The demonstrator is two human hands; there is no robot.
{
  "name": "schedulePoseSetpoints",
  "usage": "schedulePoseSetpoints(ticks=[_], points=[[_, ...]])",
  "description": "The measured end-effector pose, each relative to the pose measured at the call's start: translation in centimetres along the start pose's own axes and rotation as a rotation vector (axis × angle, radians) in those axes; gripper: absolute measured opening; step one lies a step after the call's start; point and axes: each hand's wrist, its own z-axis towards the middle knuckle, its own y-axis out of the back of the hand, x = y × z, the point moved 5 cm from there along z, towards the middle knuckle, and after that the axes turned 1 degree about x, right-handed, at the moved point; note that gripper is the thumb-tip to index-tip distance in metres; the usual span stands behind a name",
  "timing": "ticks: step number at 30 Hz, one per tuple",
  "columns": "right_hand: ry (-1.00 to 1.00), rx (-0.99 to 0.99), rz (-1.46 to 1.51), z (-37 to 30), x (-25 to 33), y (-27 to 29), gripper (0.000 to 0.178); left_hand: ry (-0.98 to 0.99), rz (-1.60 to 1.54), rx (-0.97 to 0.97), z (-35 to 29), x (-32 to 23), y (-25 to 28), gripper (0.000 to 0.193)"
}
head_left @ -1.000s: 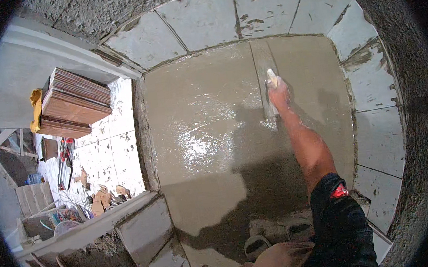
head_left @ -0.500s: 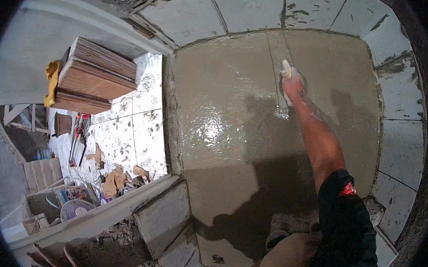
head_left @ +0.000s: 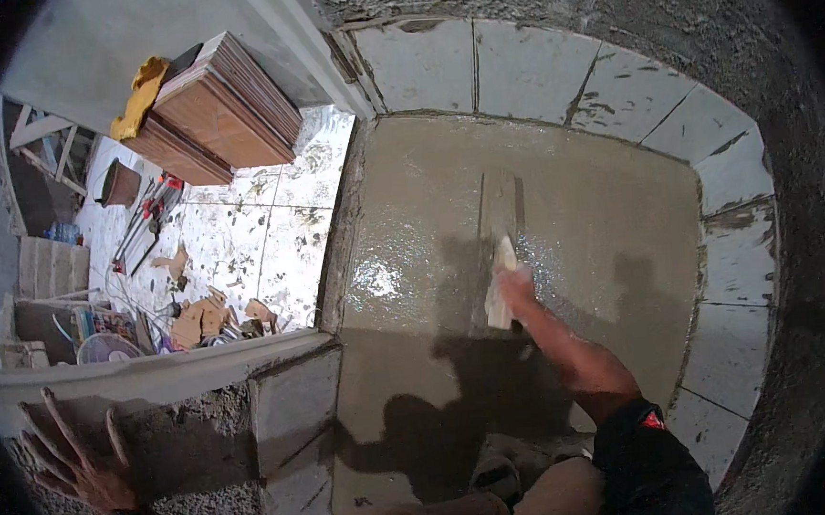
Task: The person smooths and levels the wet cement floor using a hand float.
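Note:
My right hand (head_left: 514, 286) is closed around the pale handle of a long, flat plastering float (head_left: 498, 199). The float lies on a wet grey cement floor (head_left: 607, 172), its long side pointing away from me. Shiny wet cement shows around it, and my arm's shadow falls nearby. Off to the lower left, my left hand (head_left: 88, 472) rests against the rough wall (head_left: 192, 455) with its fingers spread and nothing in them. A dark band circles that wrist.
White wall tiles (head_left: 533, 67) line the floor's far and right sides. Beyond the sill at left stand stacked brown tiles (head_left: 207, 119) with a yellow cloth (head_left: 141, 97), a red-handled tile cutter (head_left: 150, 218), torn cardboard (head_left: 202, 320) and a fan (head_left: 108, 348).
My right hand has drawn the float nearer to me and leftward across the cement. My left hand shows higher in the picture. The whole view has shifted and tilted.

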Motion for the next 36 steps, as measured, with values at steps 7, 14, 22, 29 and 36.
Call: schedulePoseSetpoints(ticks=[7,14,22,29,36], points=[[0.079,0.243,-0.268,-8.0,4.1,1.5,0.034,0.052,-0.109,-0.035,4.2,-1.2,6.3,0.07],[0.174,0.346,-0.542,-10.5,11.5,5.9,0.045,0.077,-0.165,0.024,3.9,-0.7,6.6,0.078],[0.103,0.35,-0.443,-8.2,9.7,8.7,0.045,0.04,-0.193,0.083,3.9,-0.6,7.1,0.084],[0.243,0.281,-0.595,-5.3,14.8,11.2,0.054,0.033,-0.227,0.134,5.0,-0.8,8.8,0.093],[0.082,0.279,-0.523,-0.4,14.1,3.7,0.059,0.343,-1.263,-0.086,11.7,-13.4,14.0,0.075]])
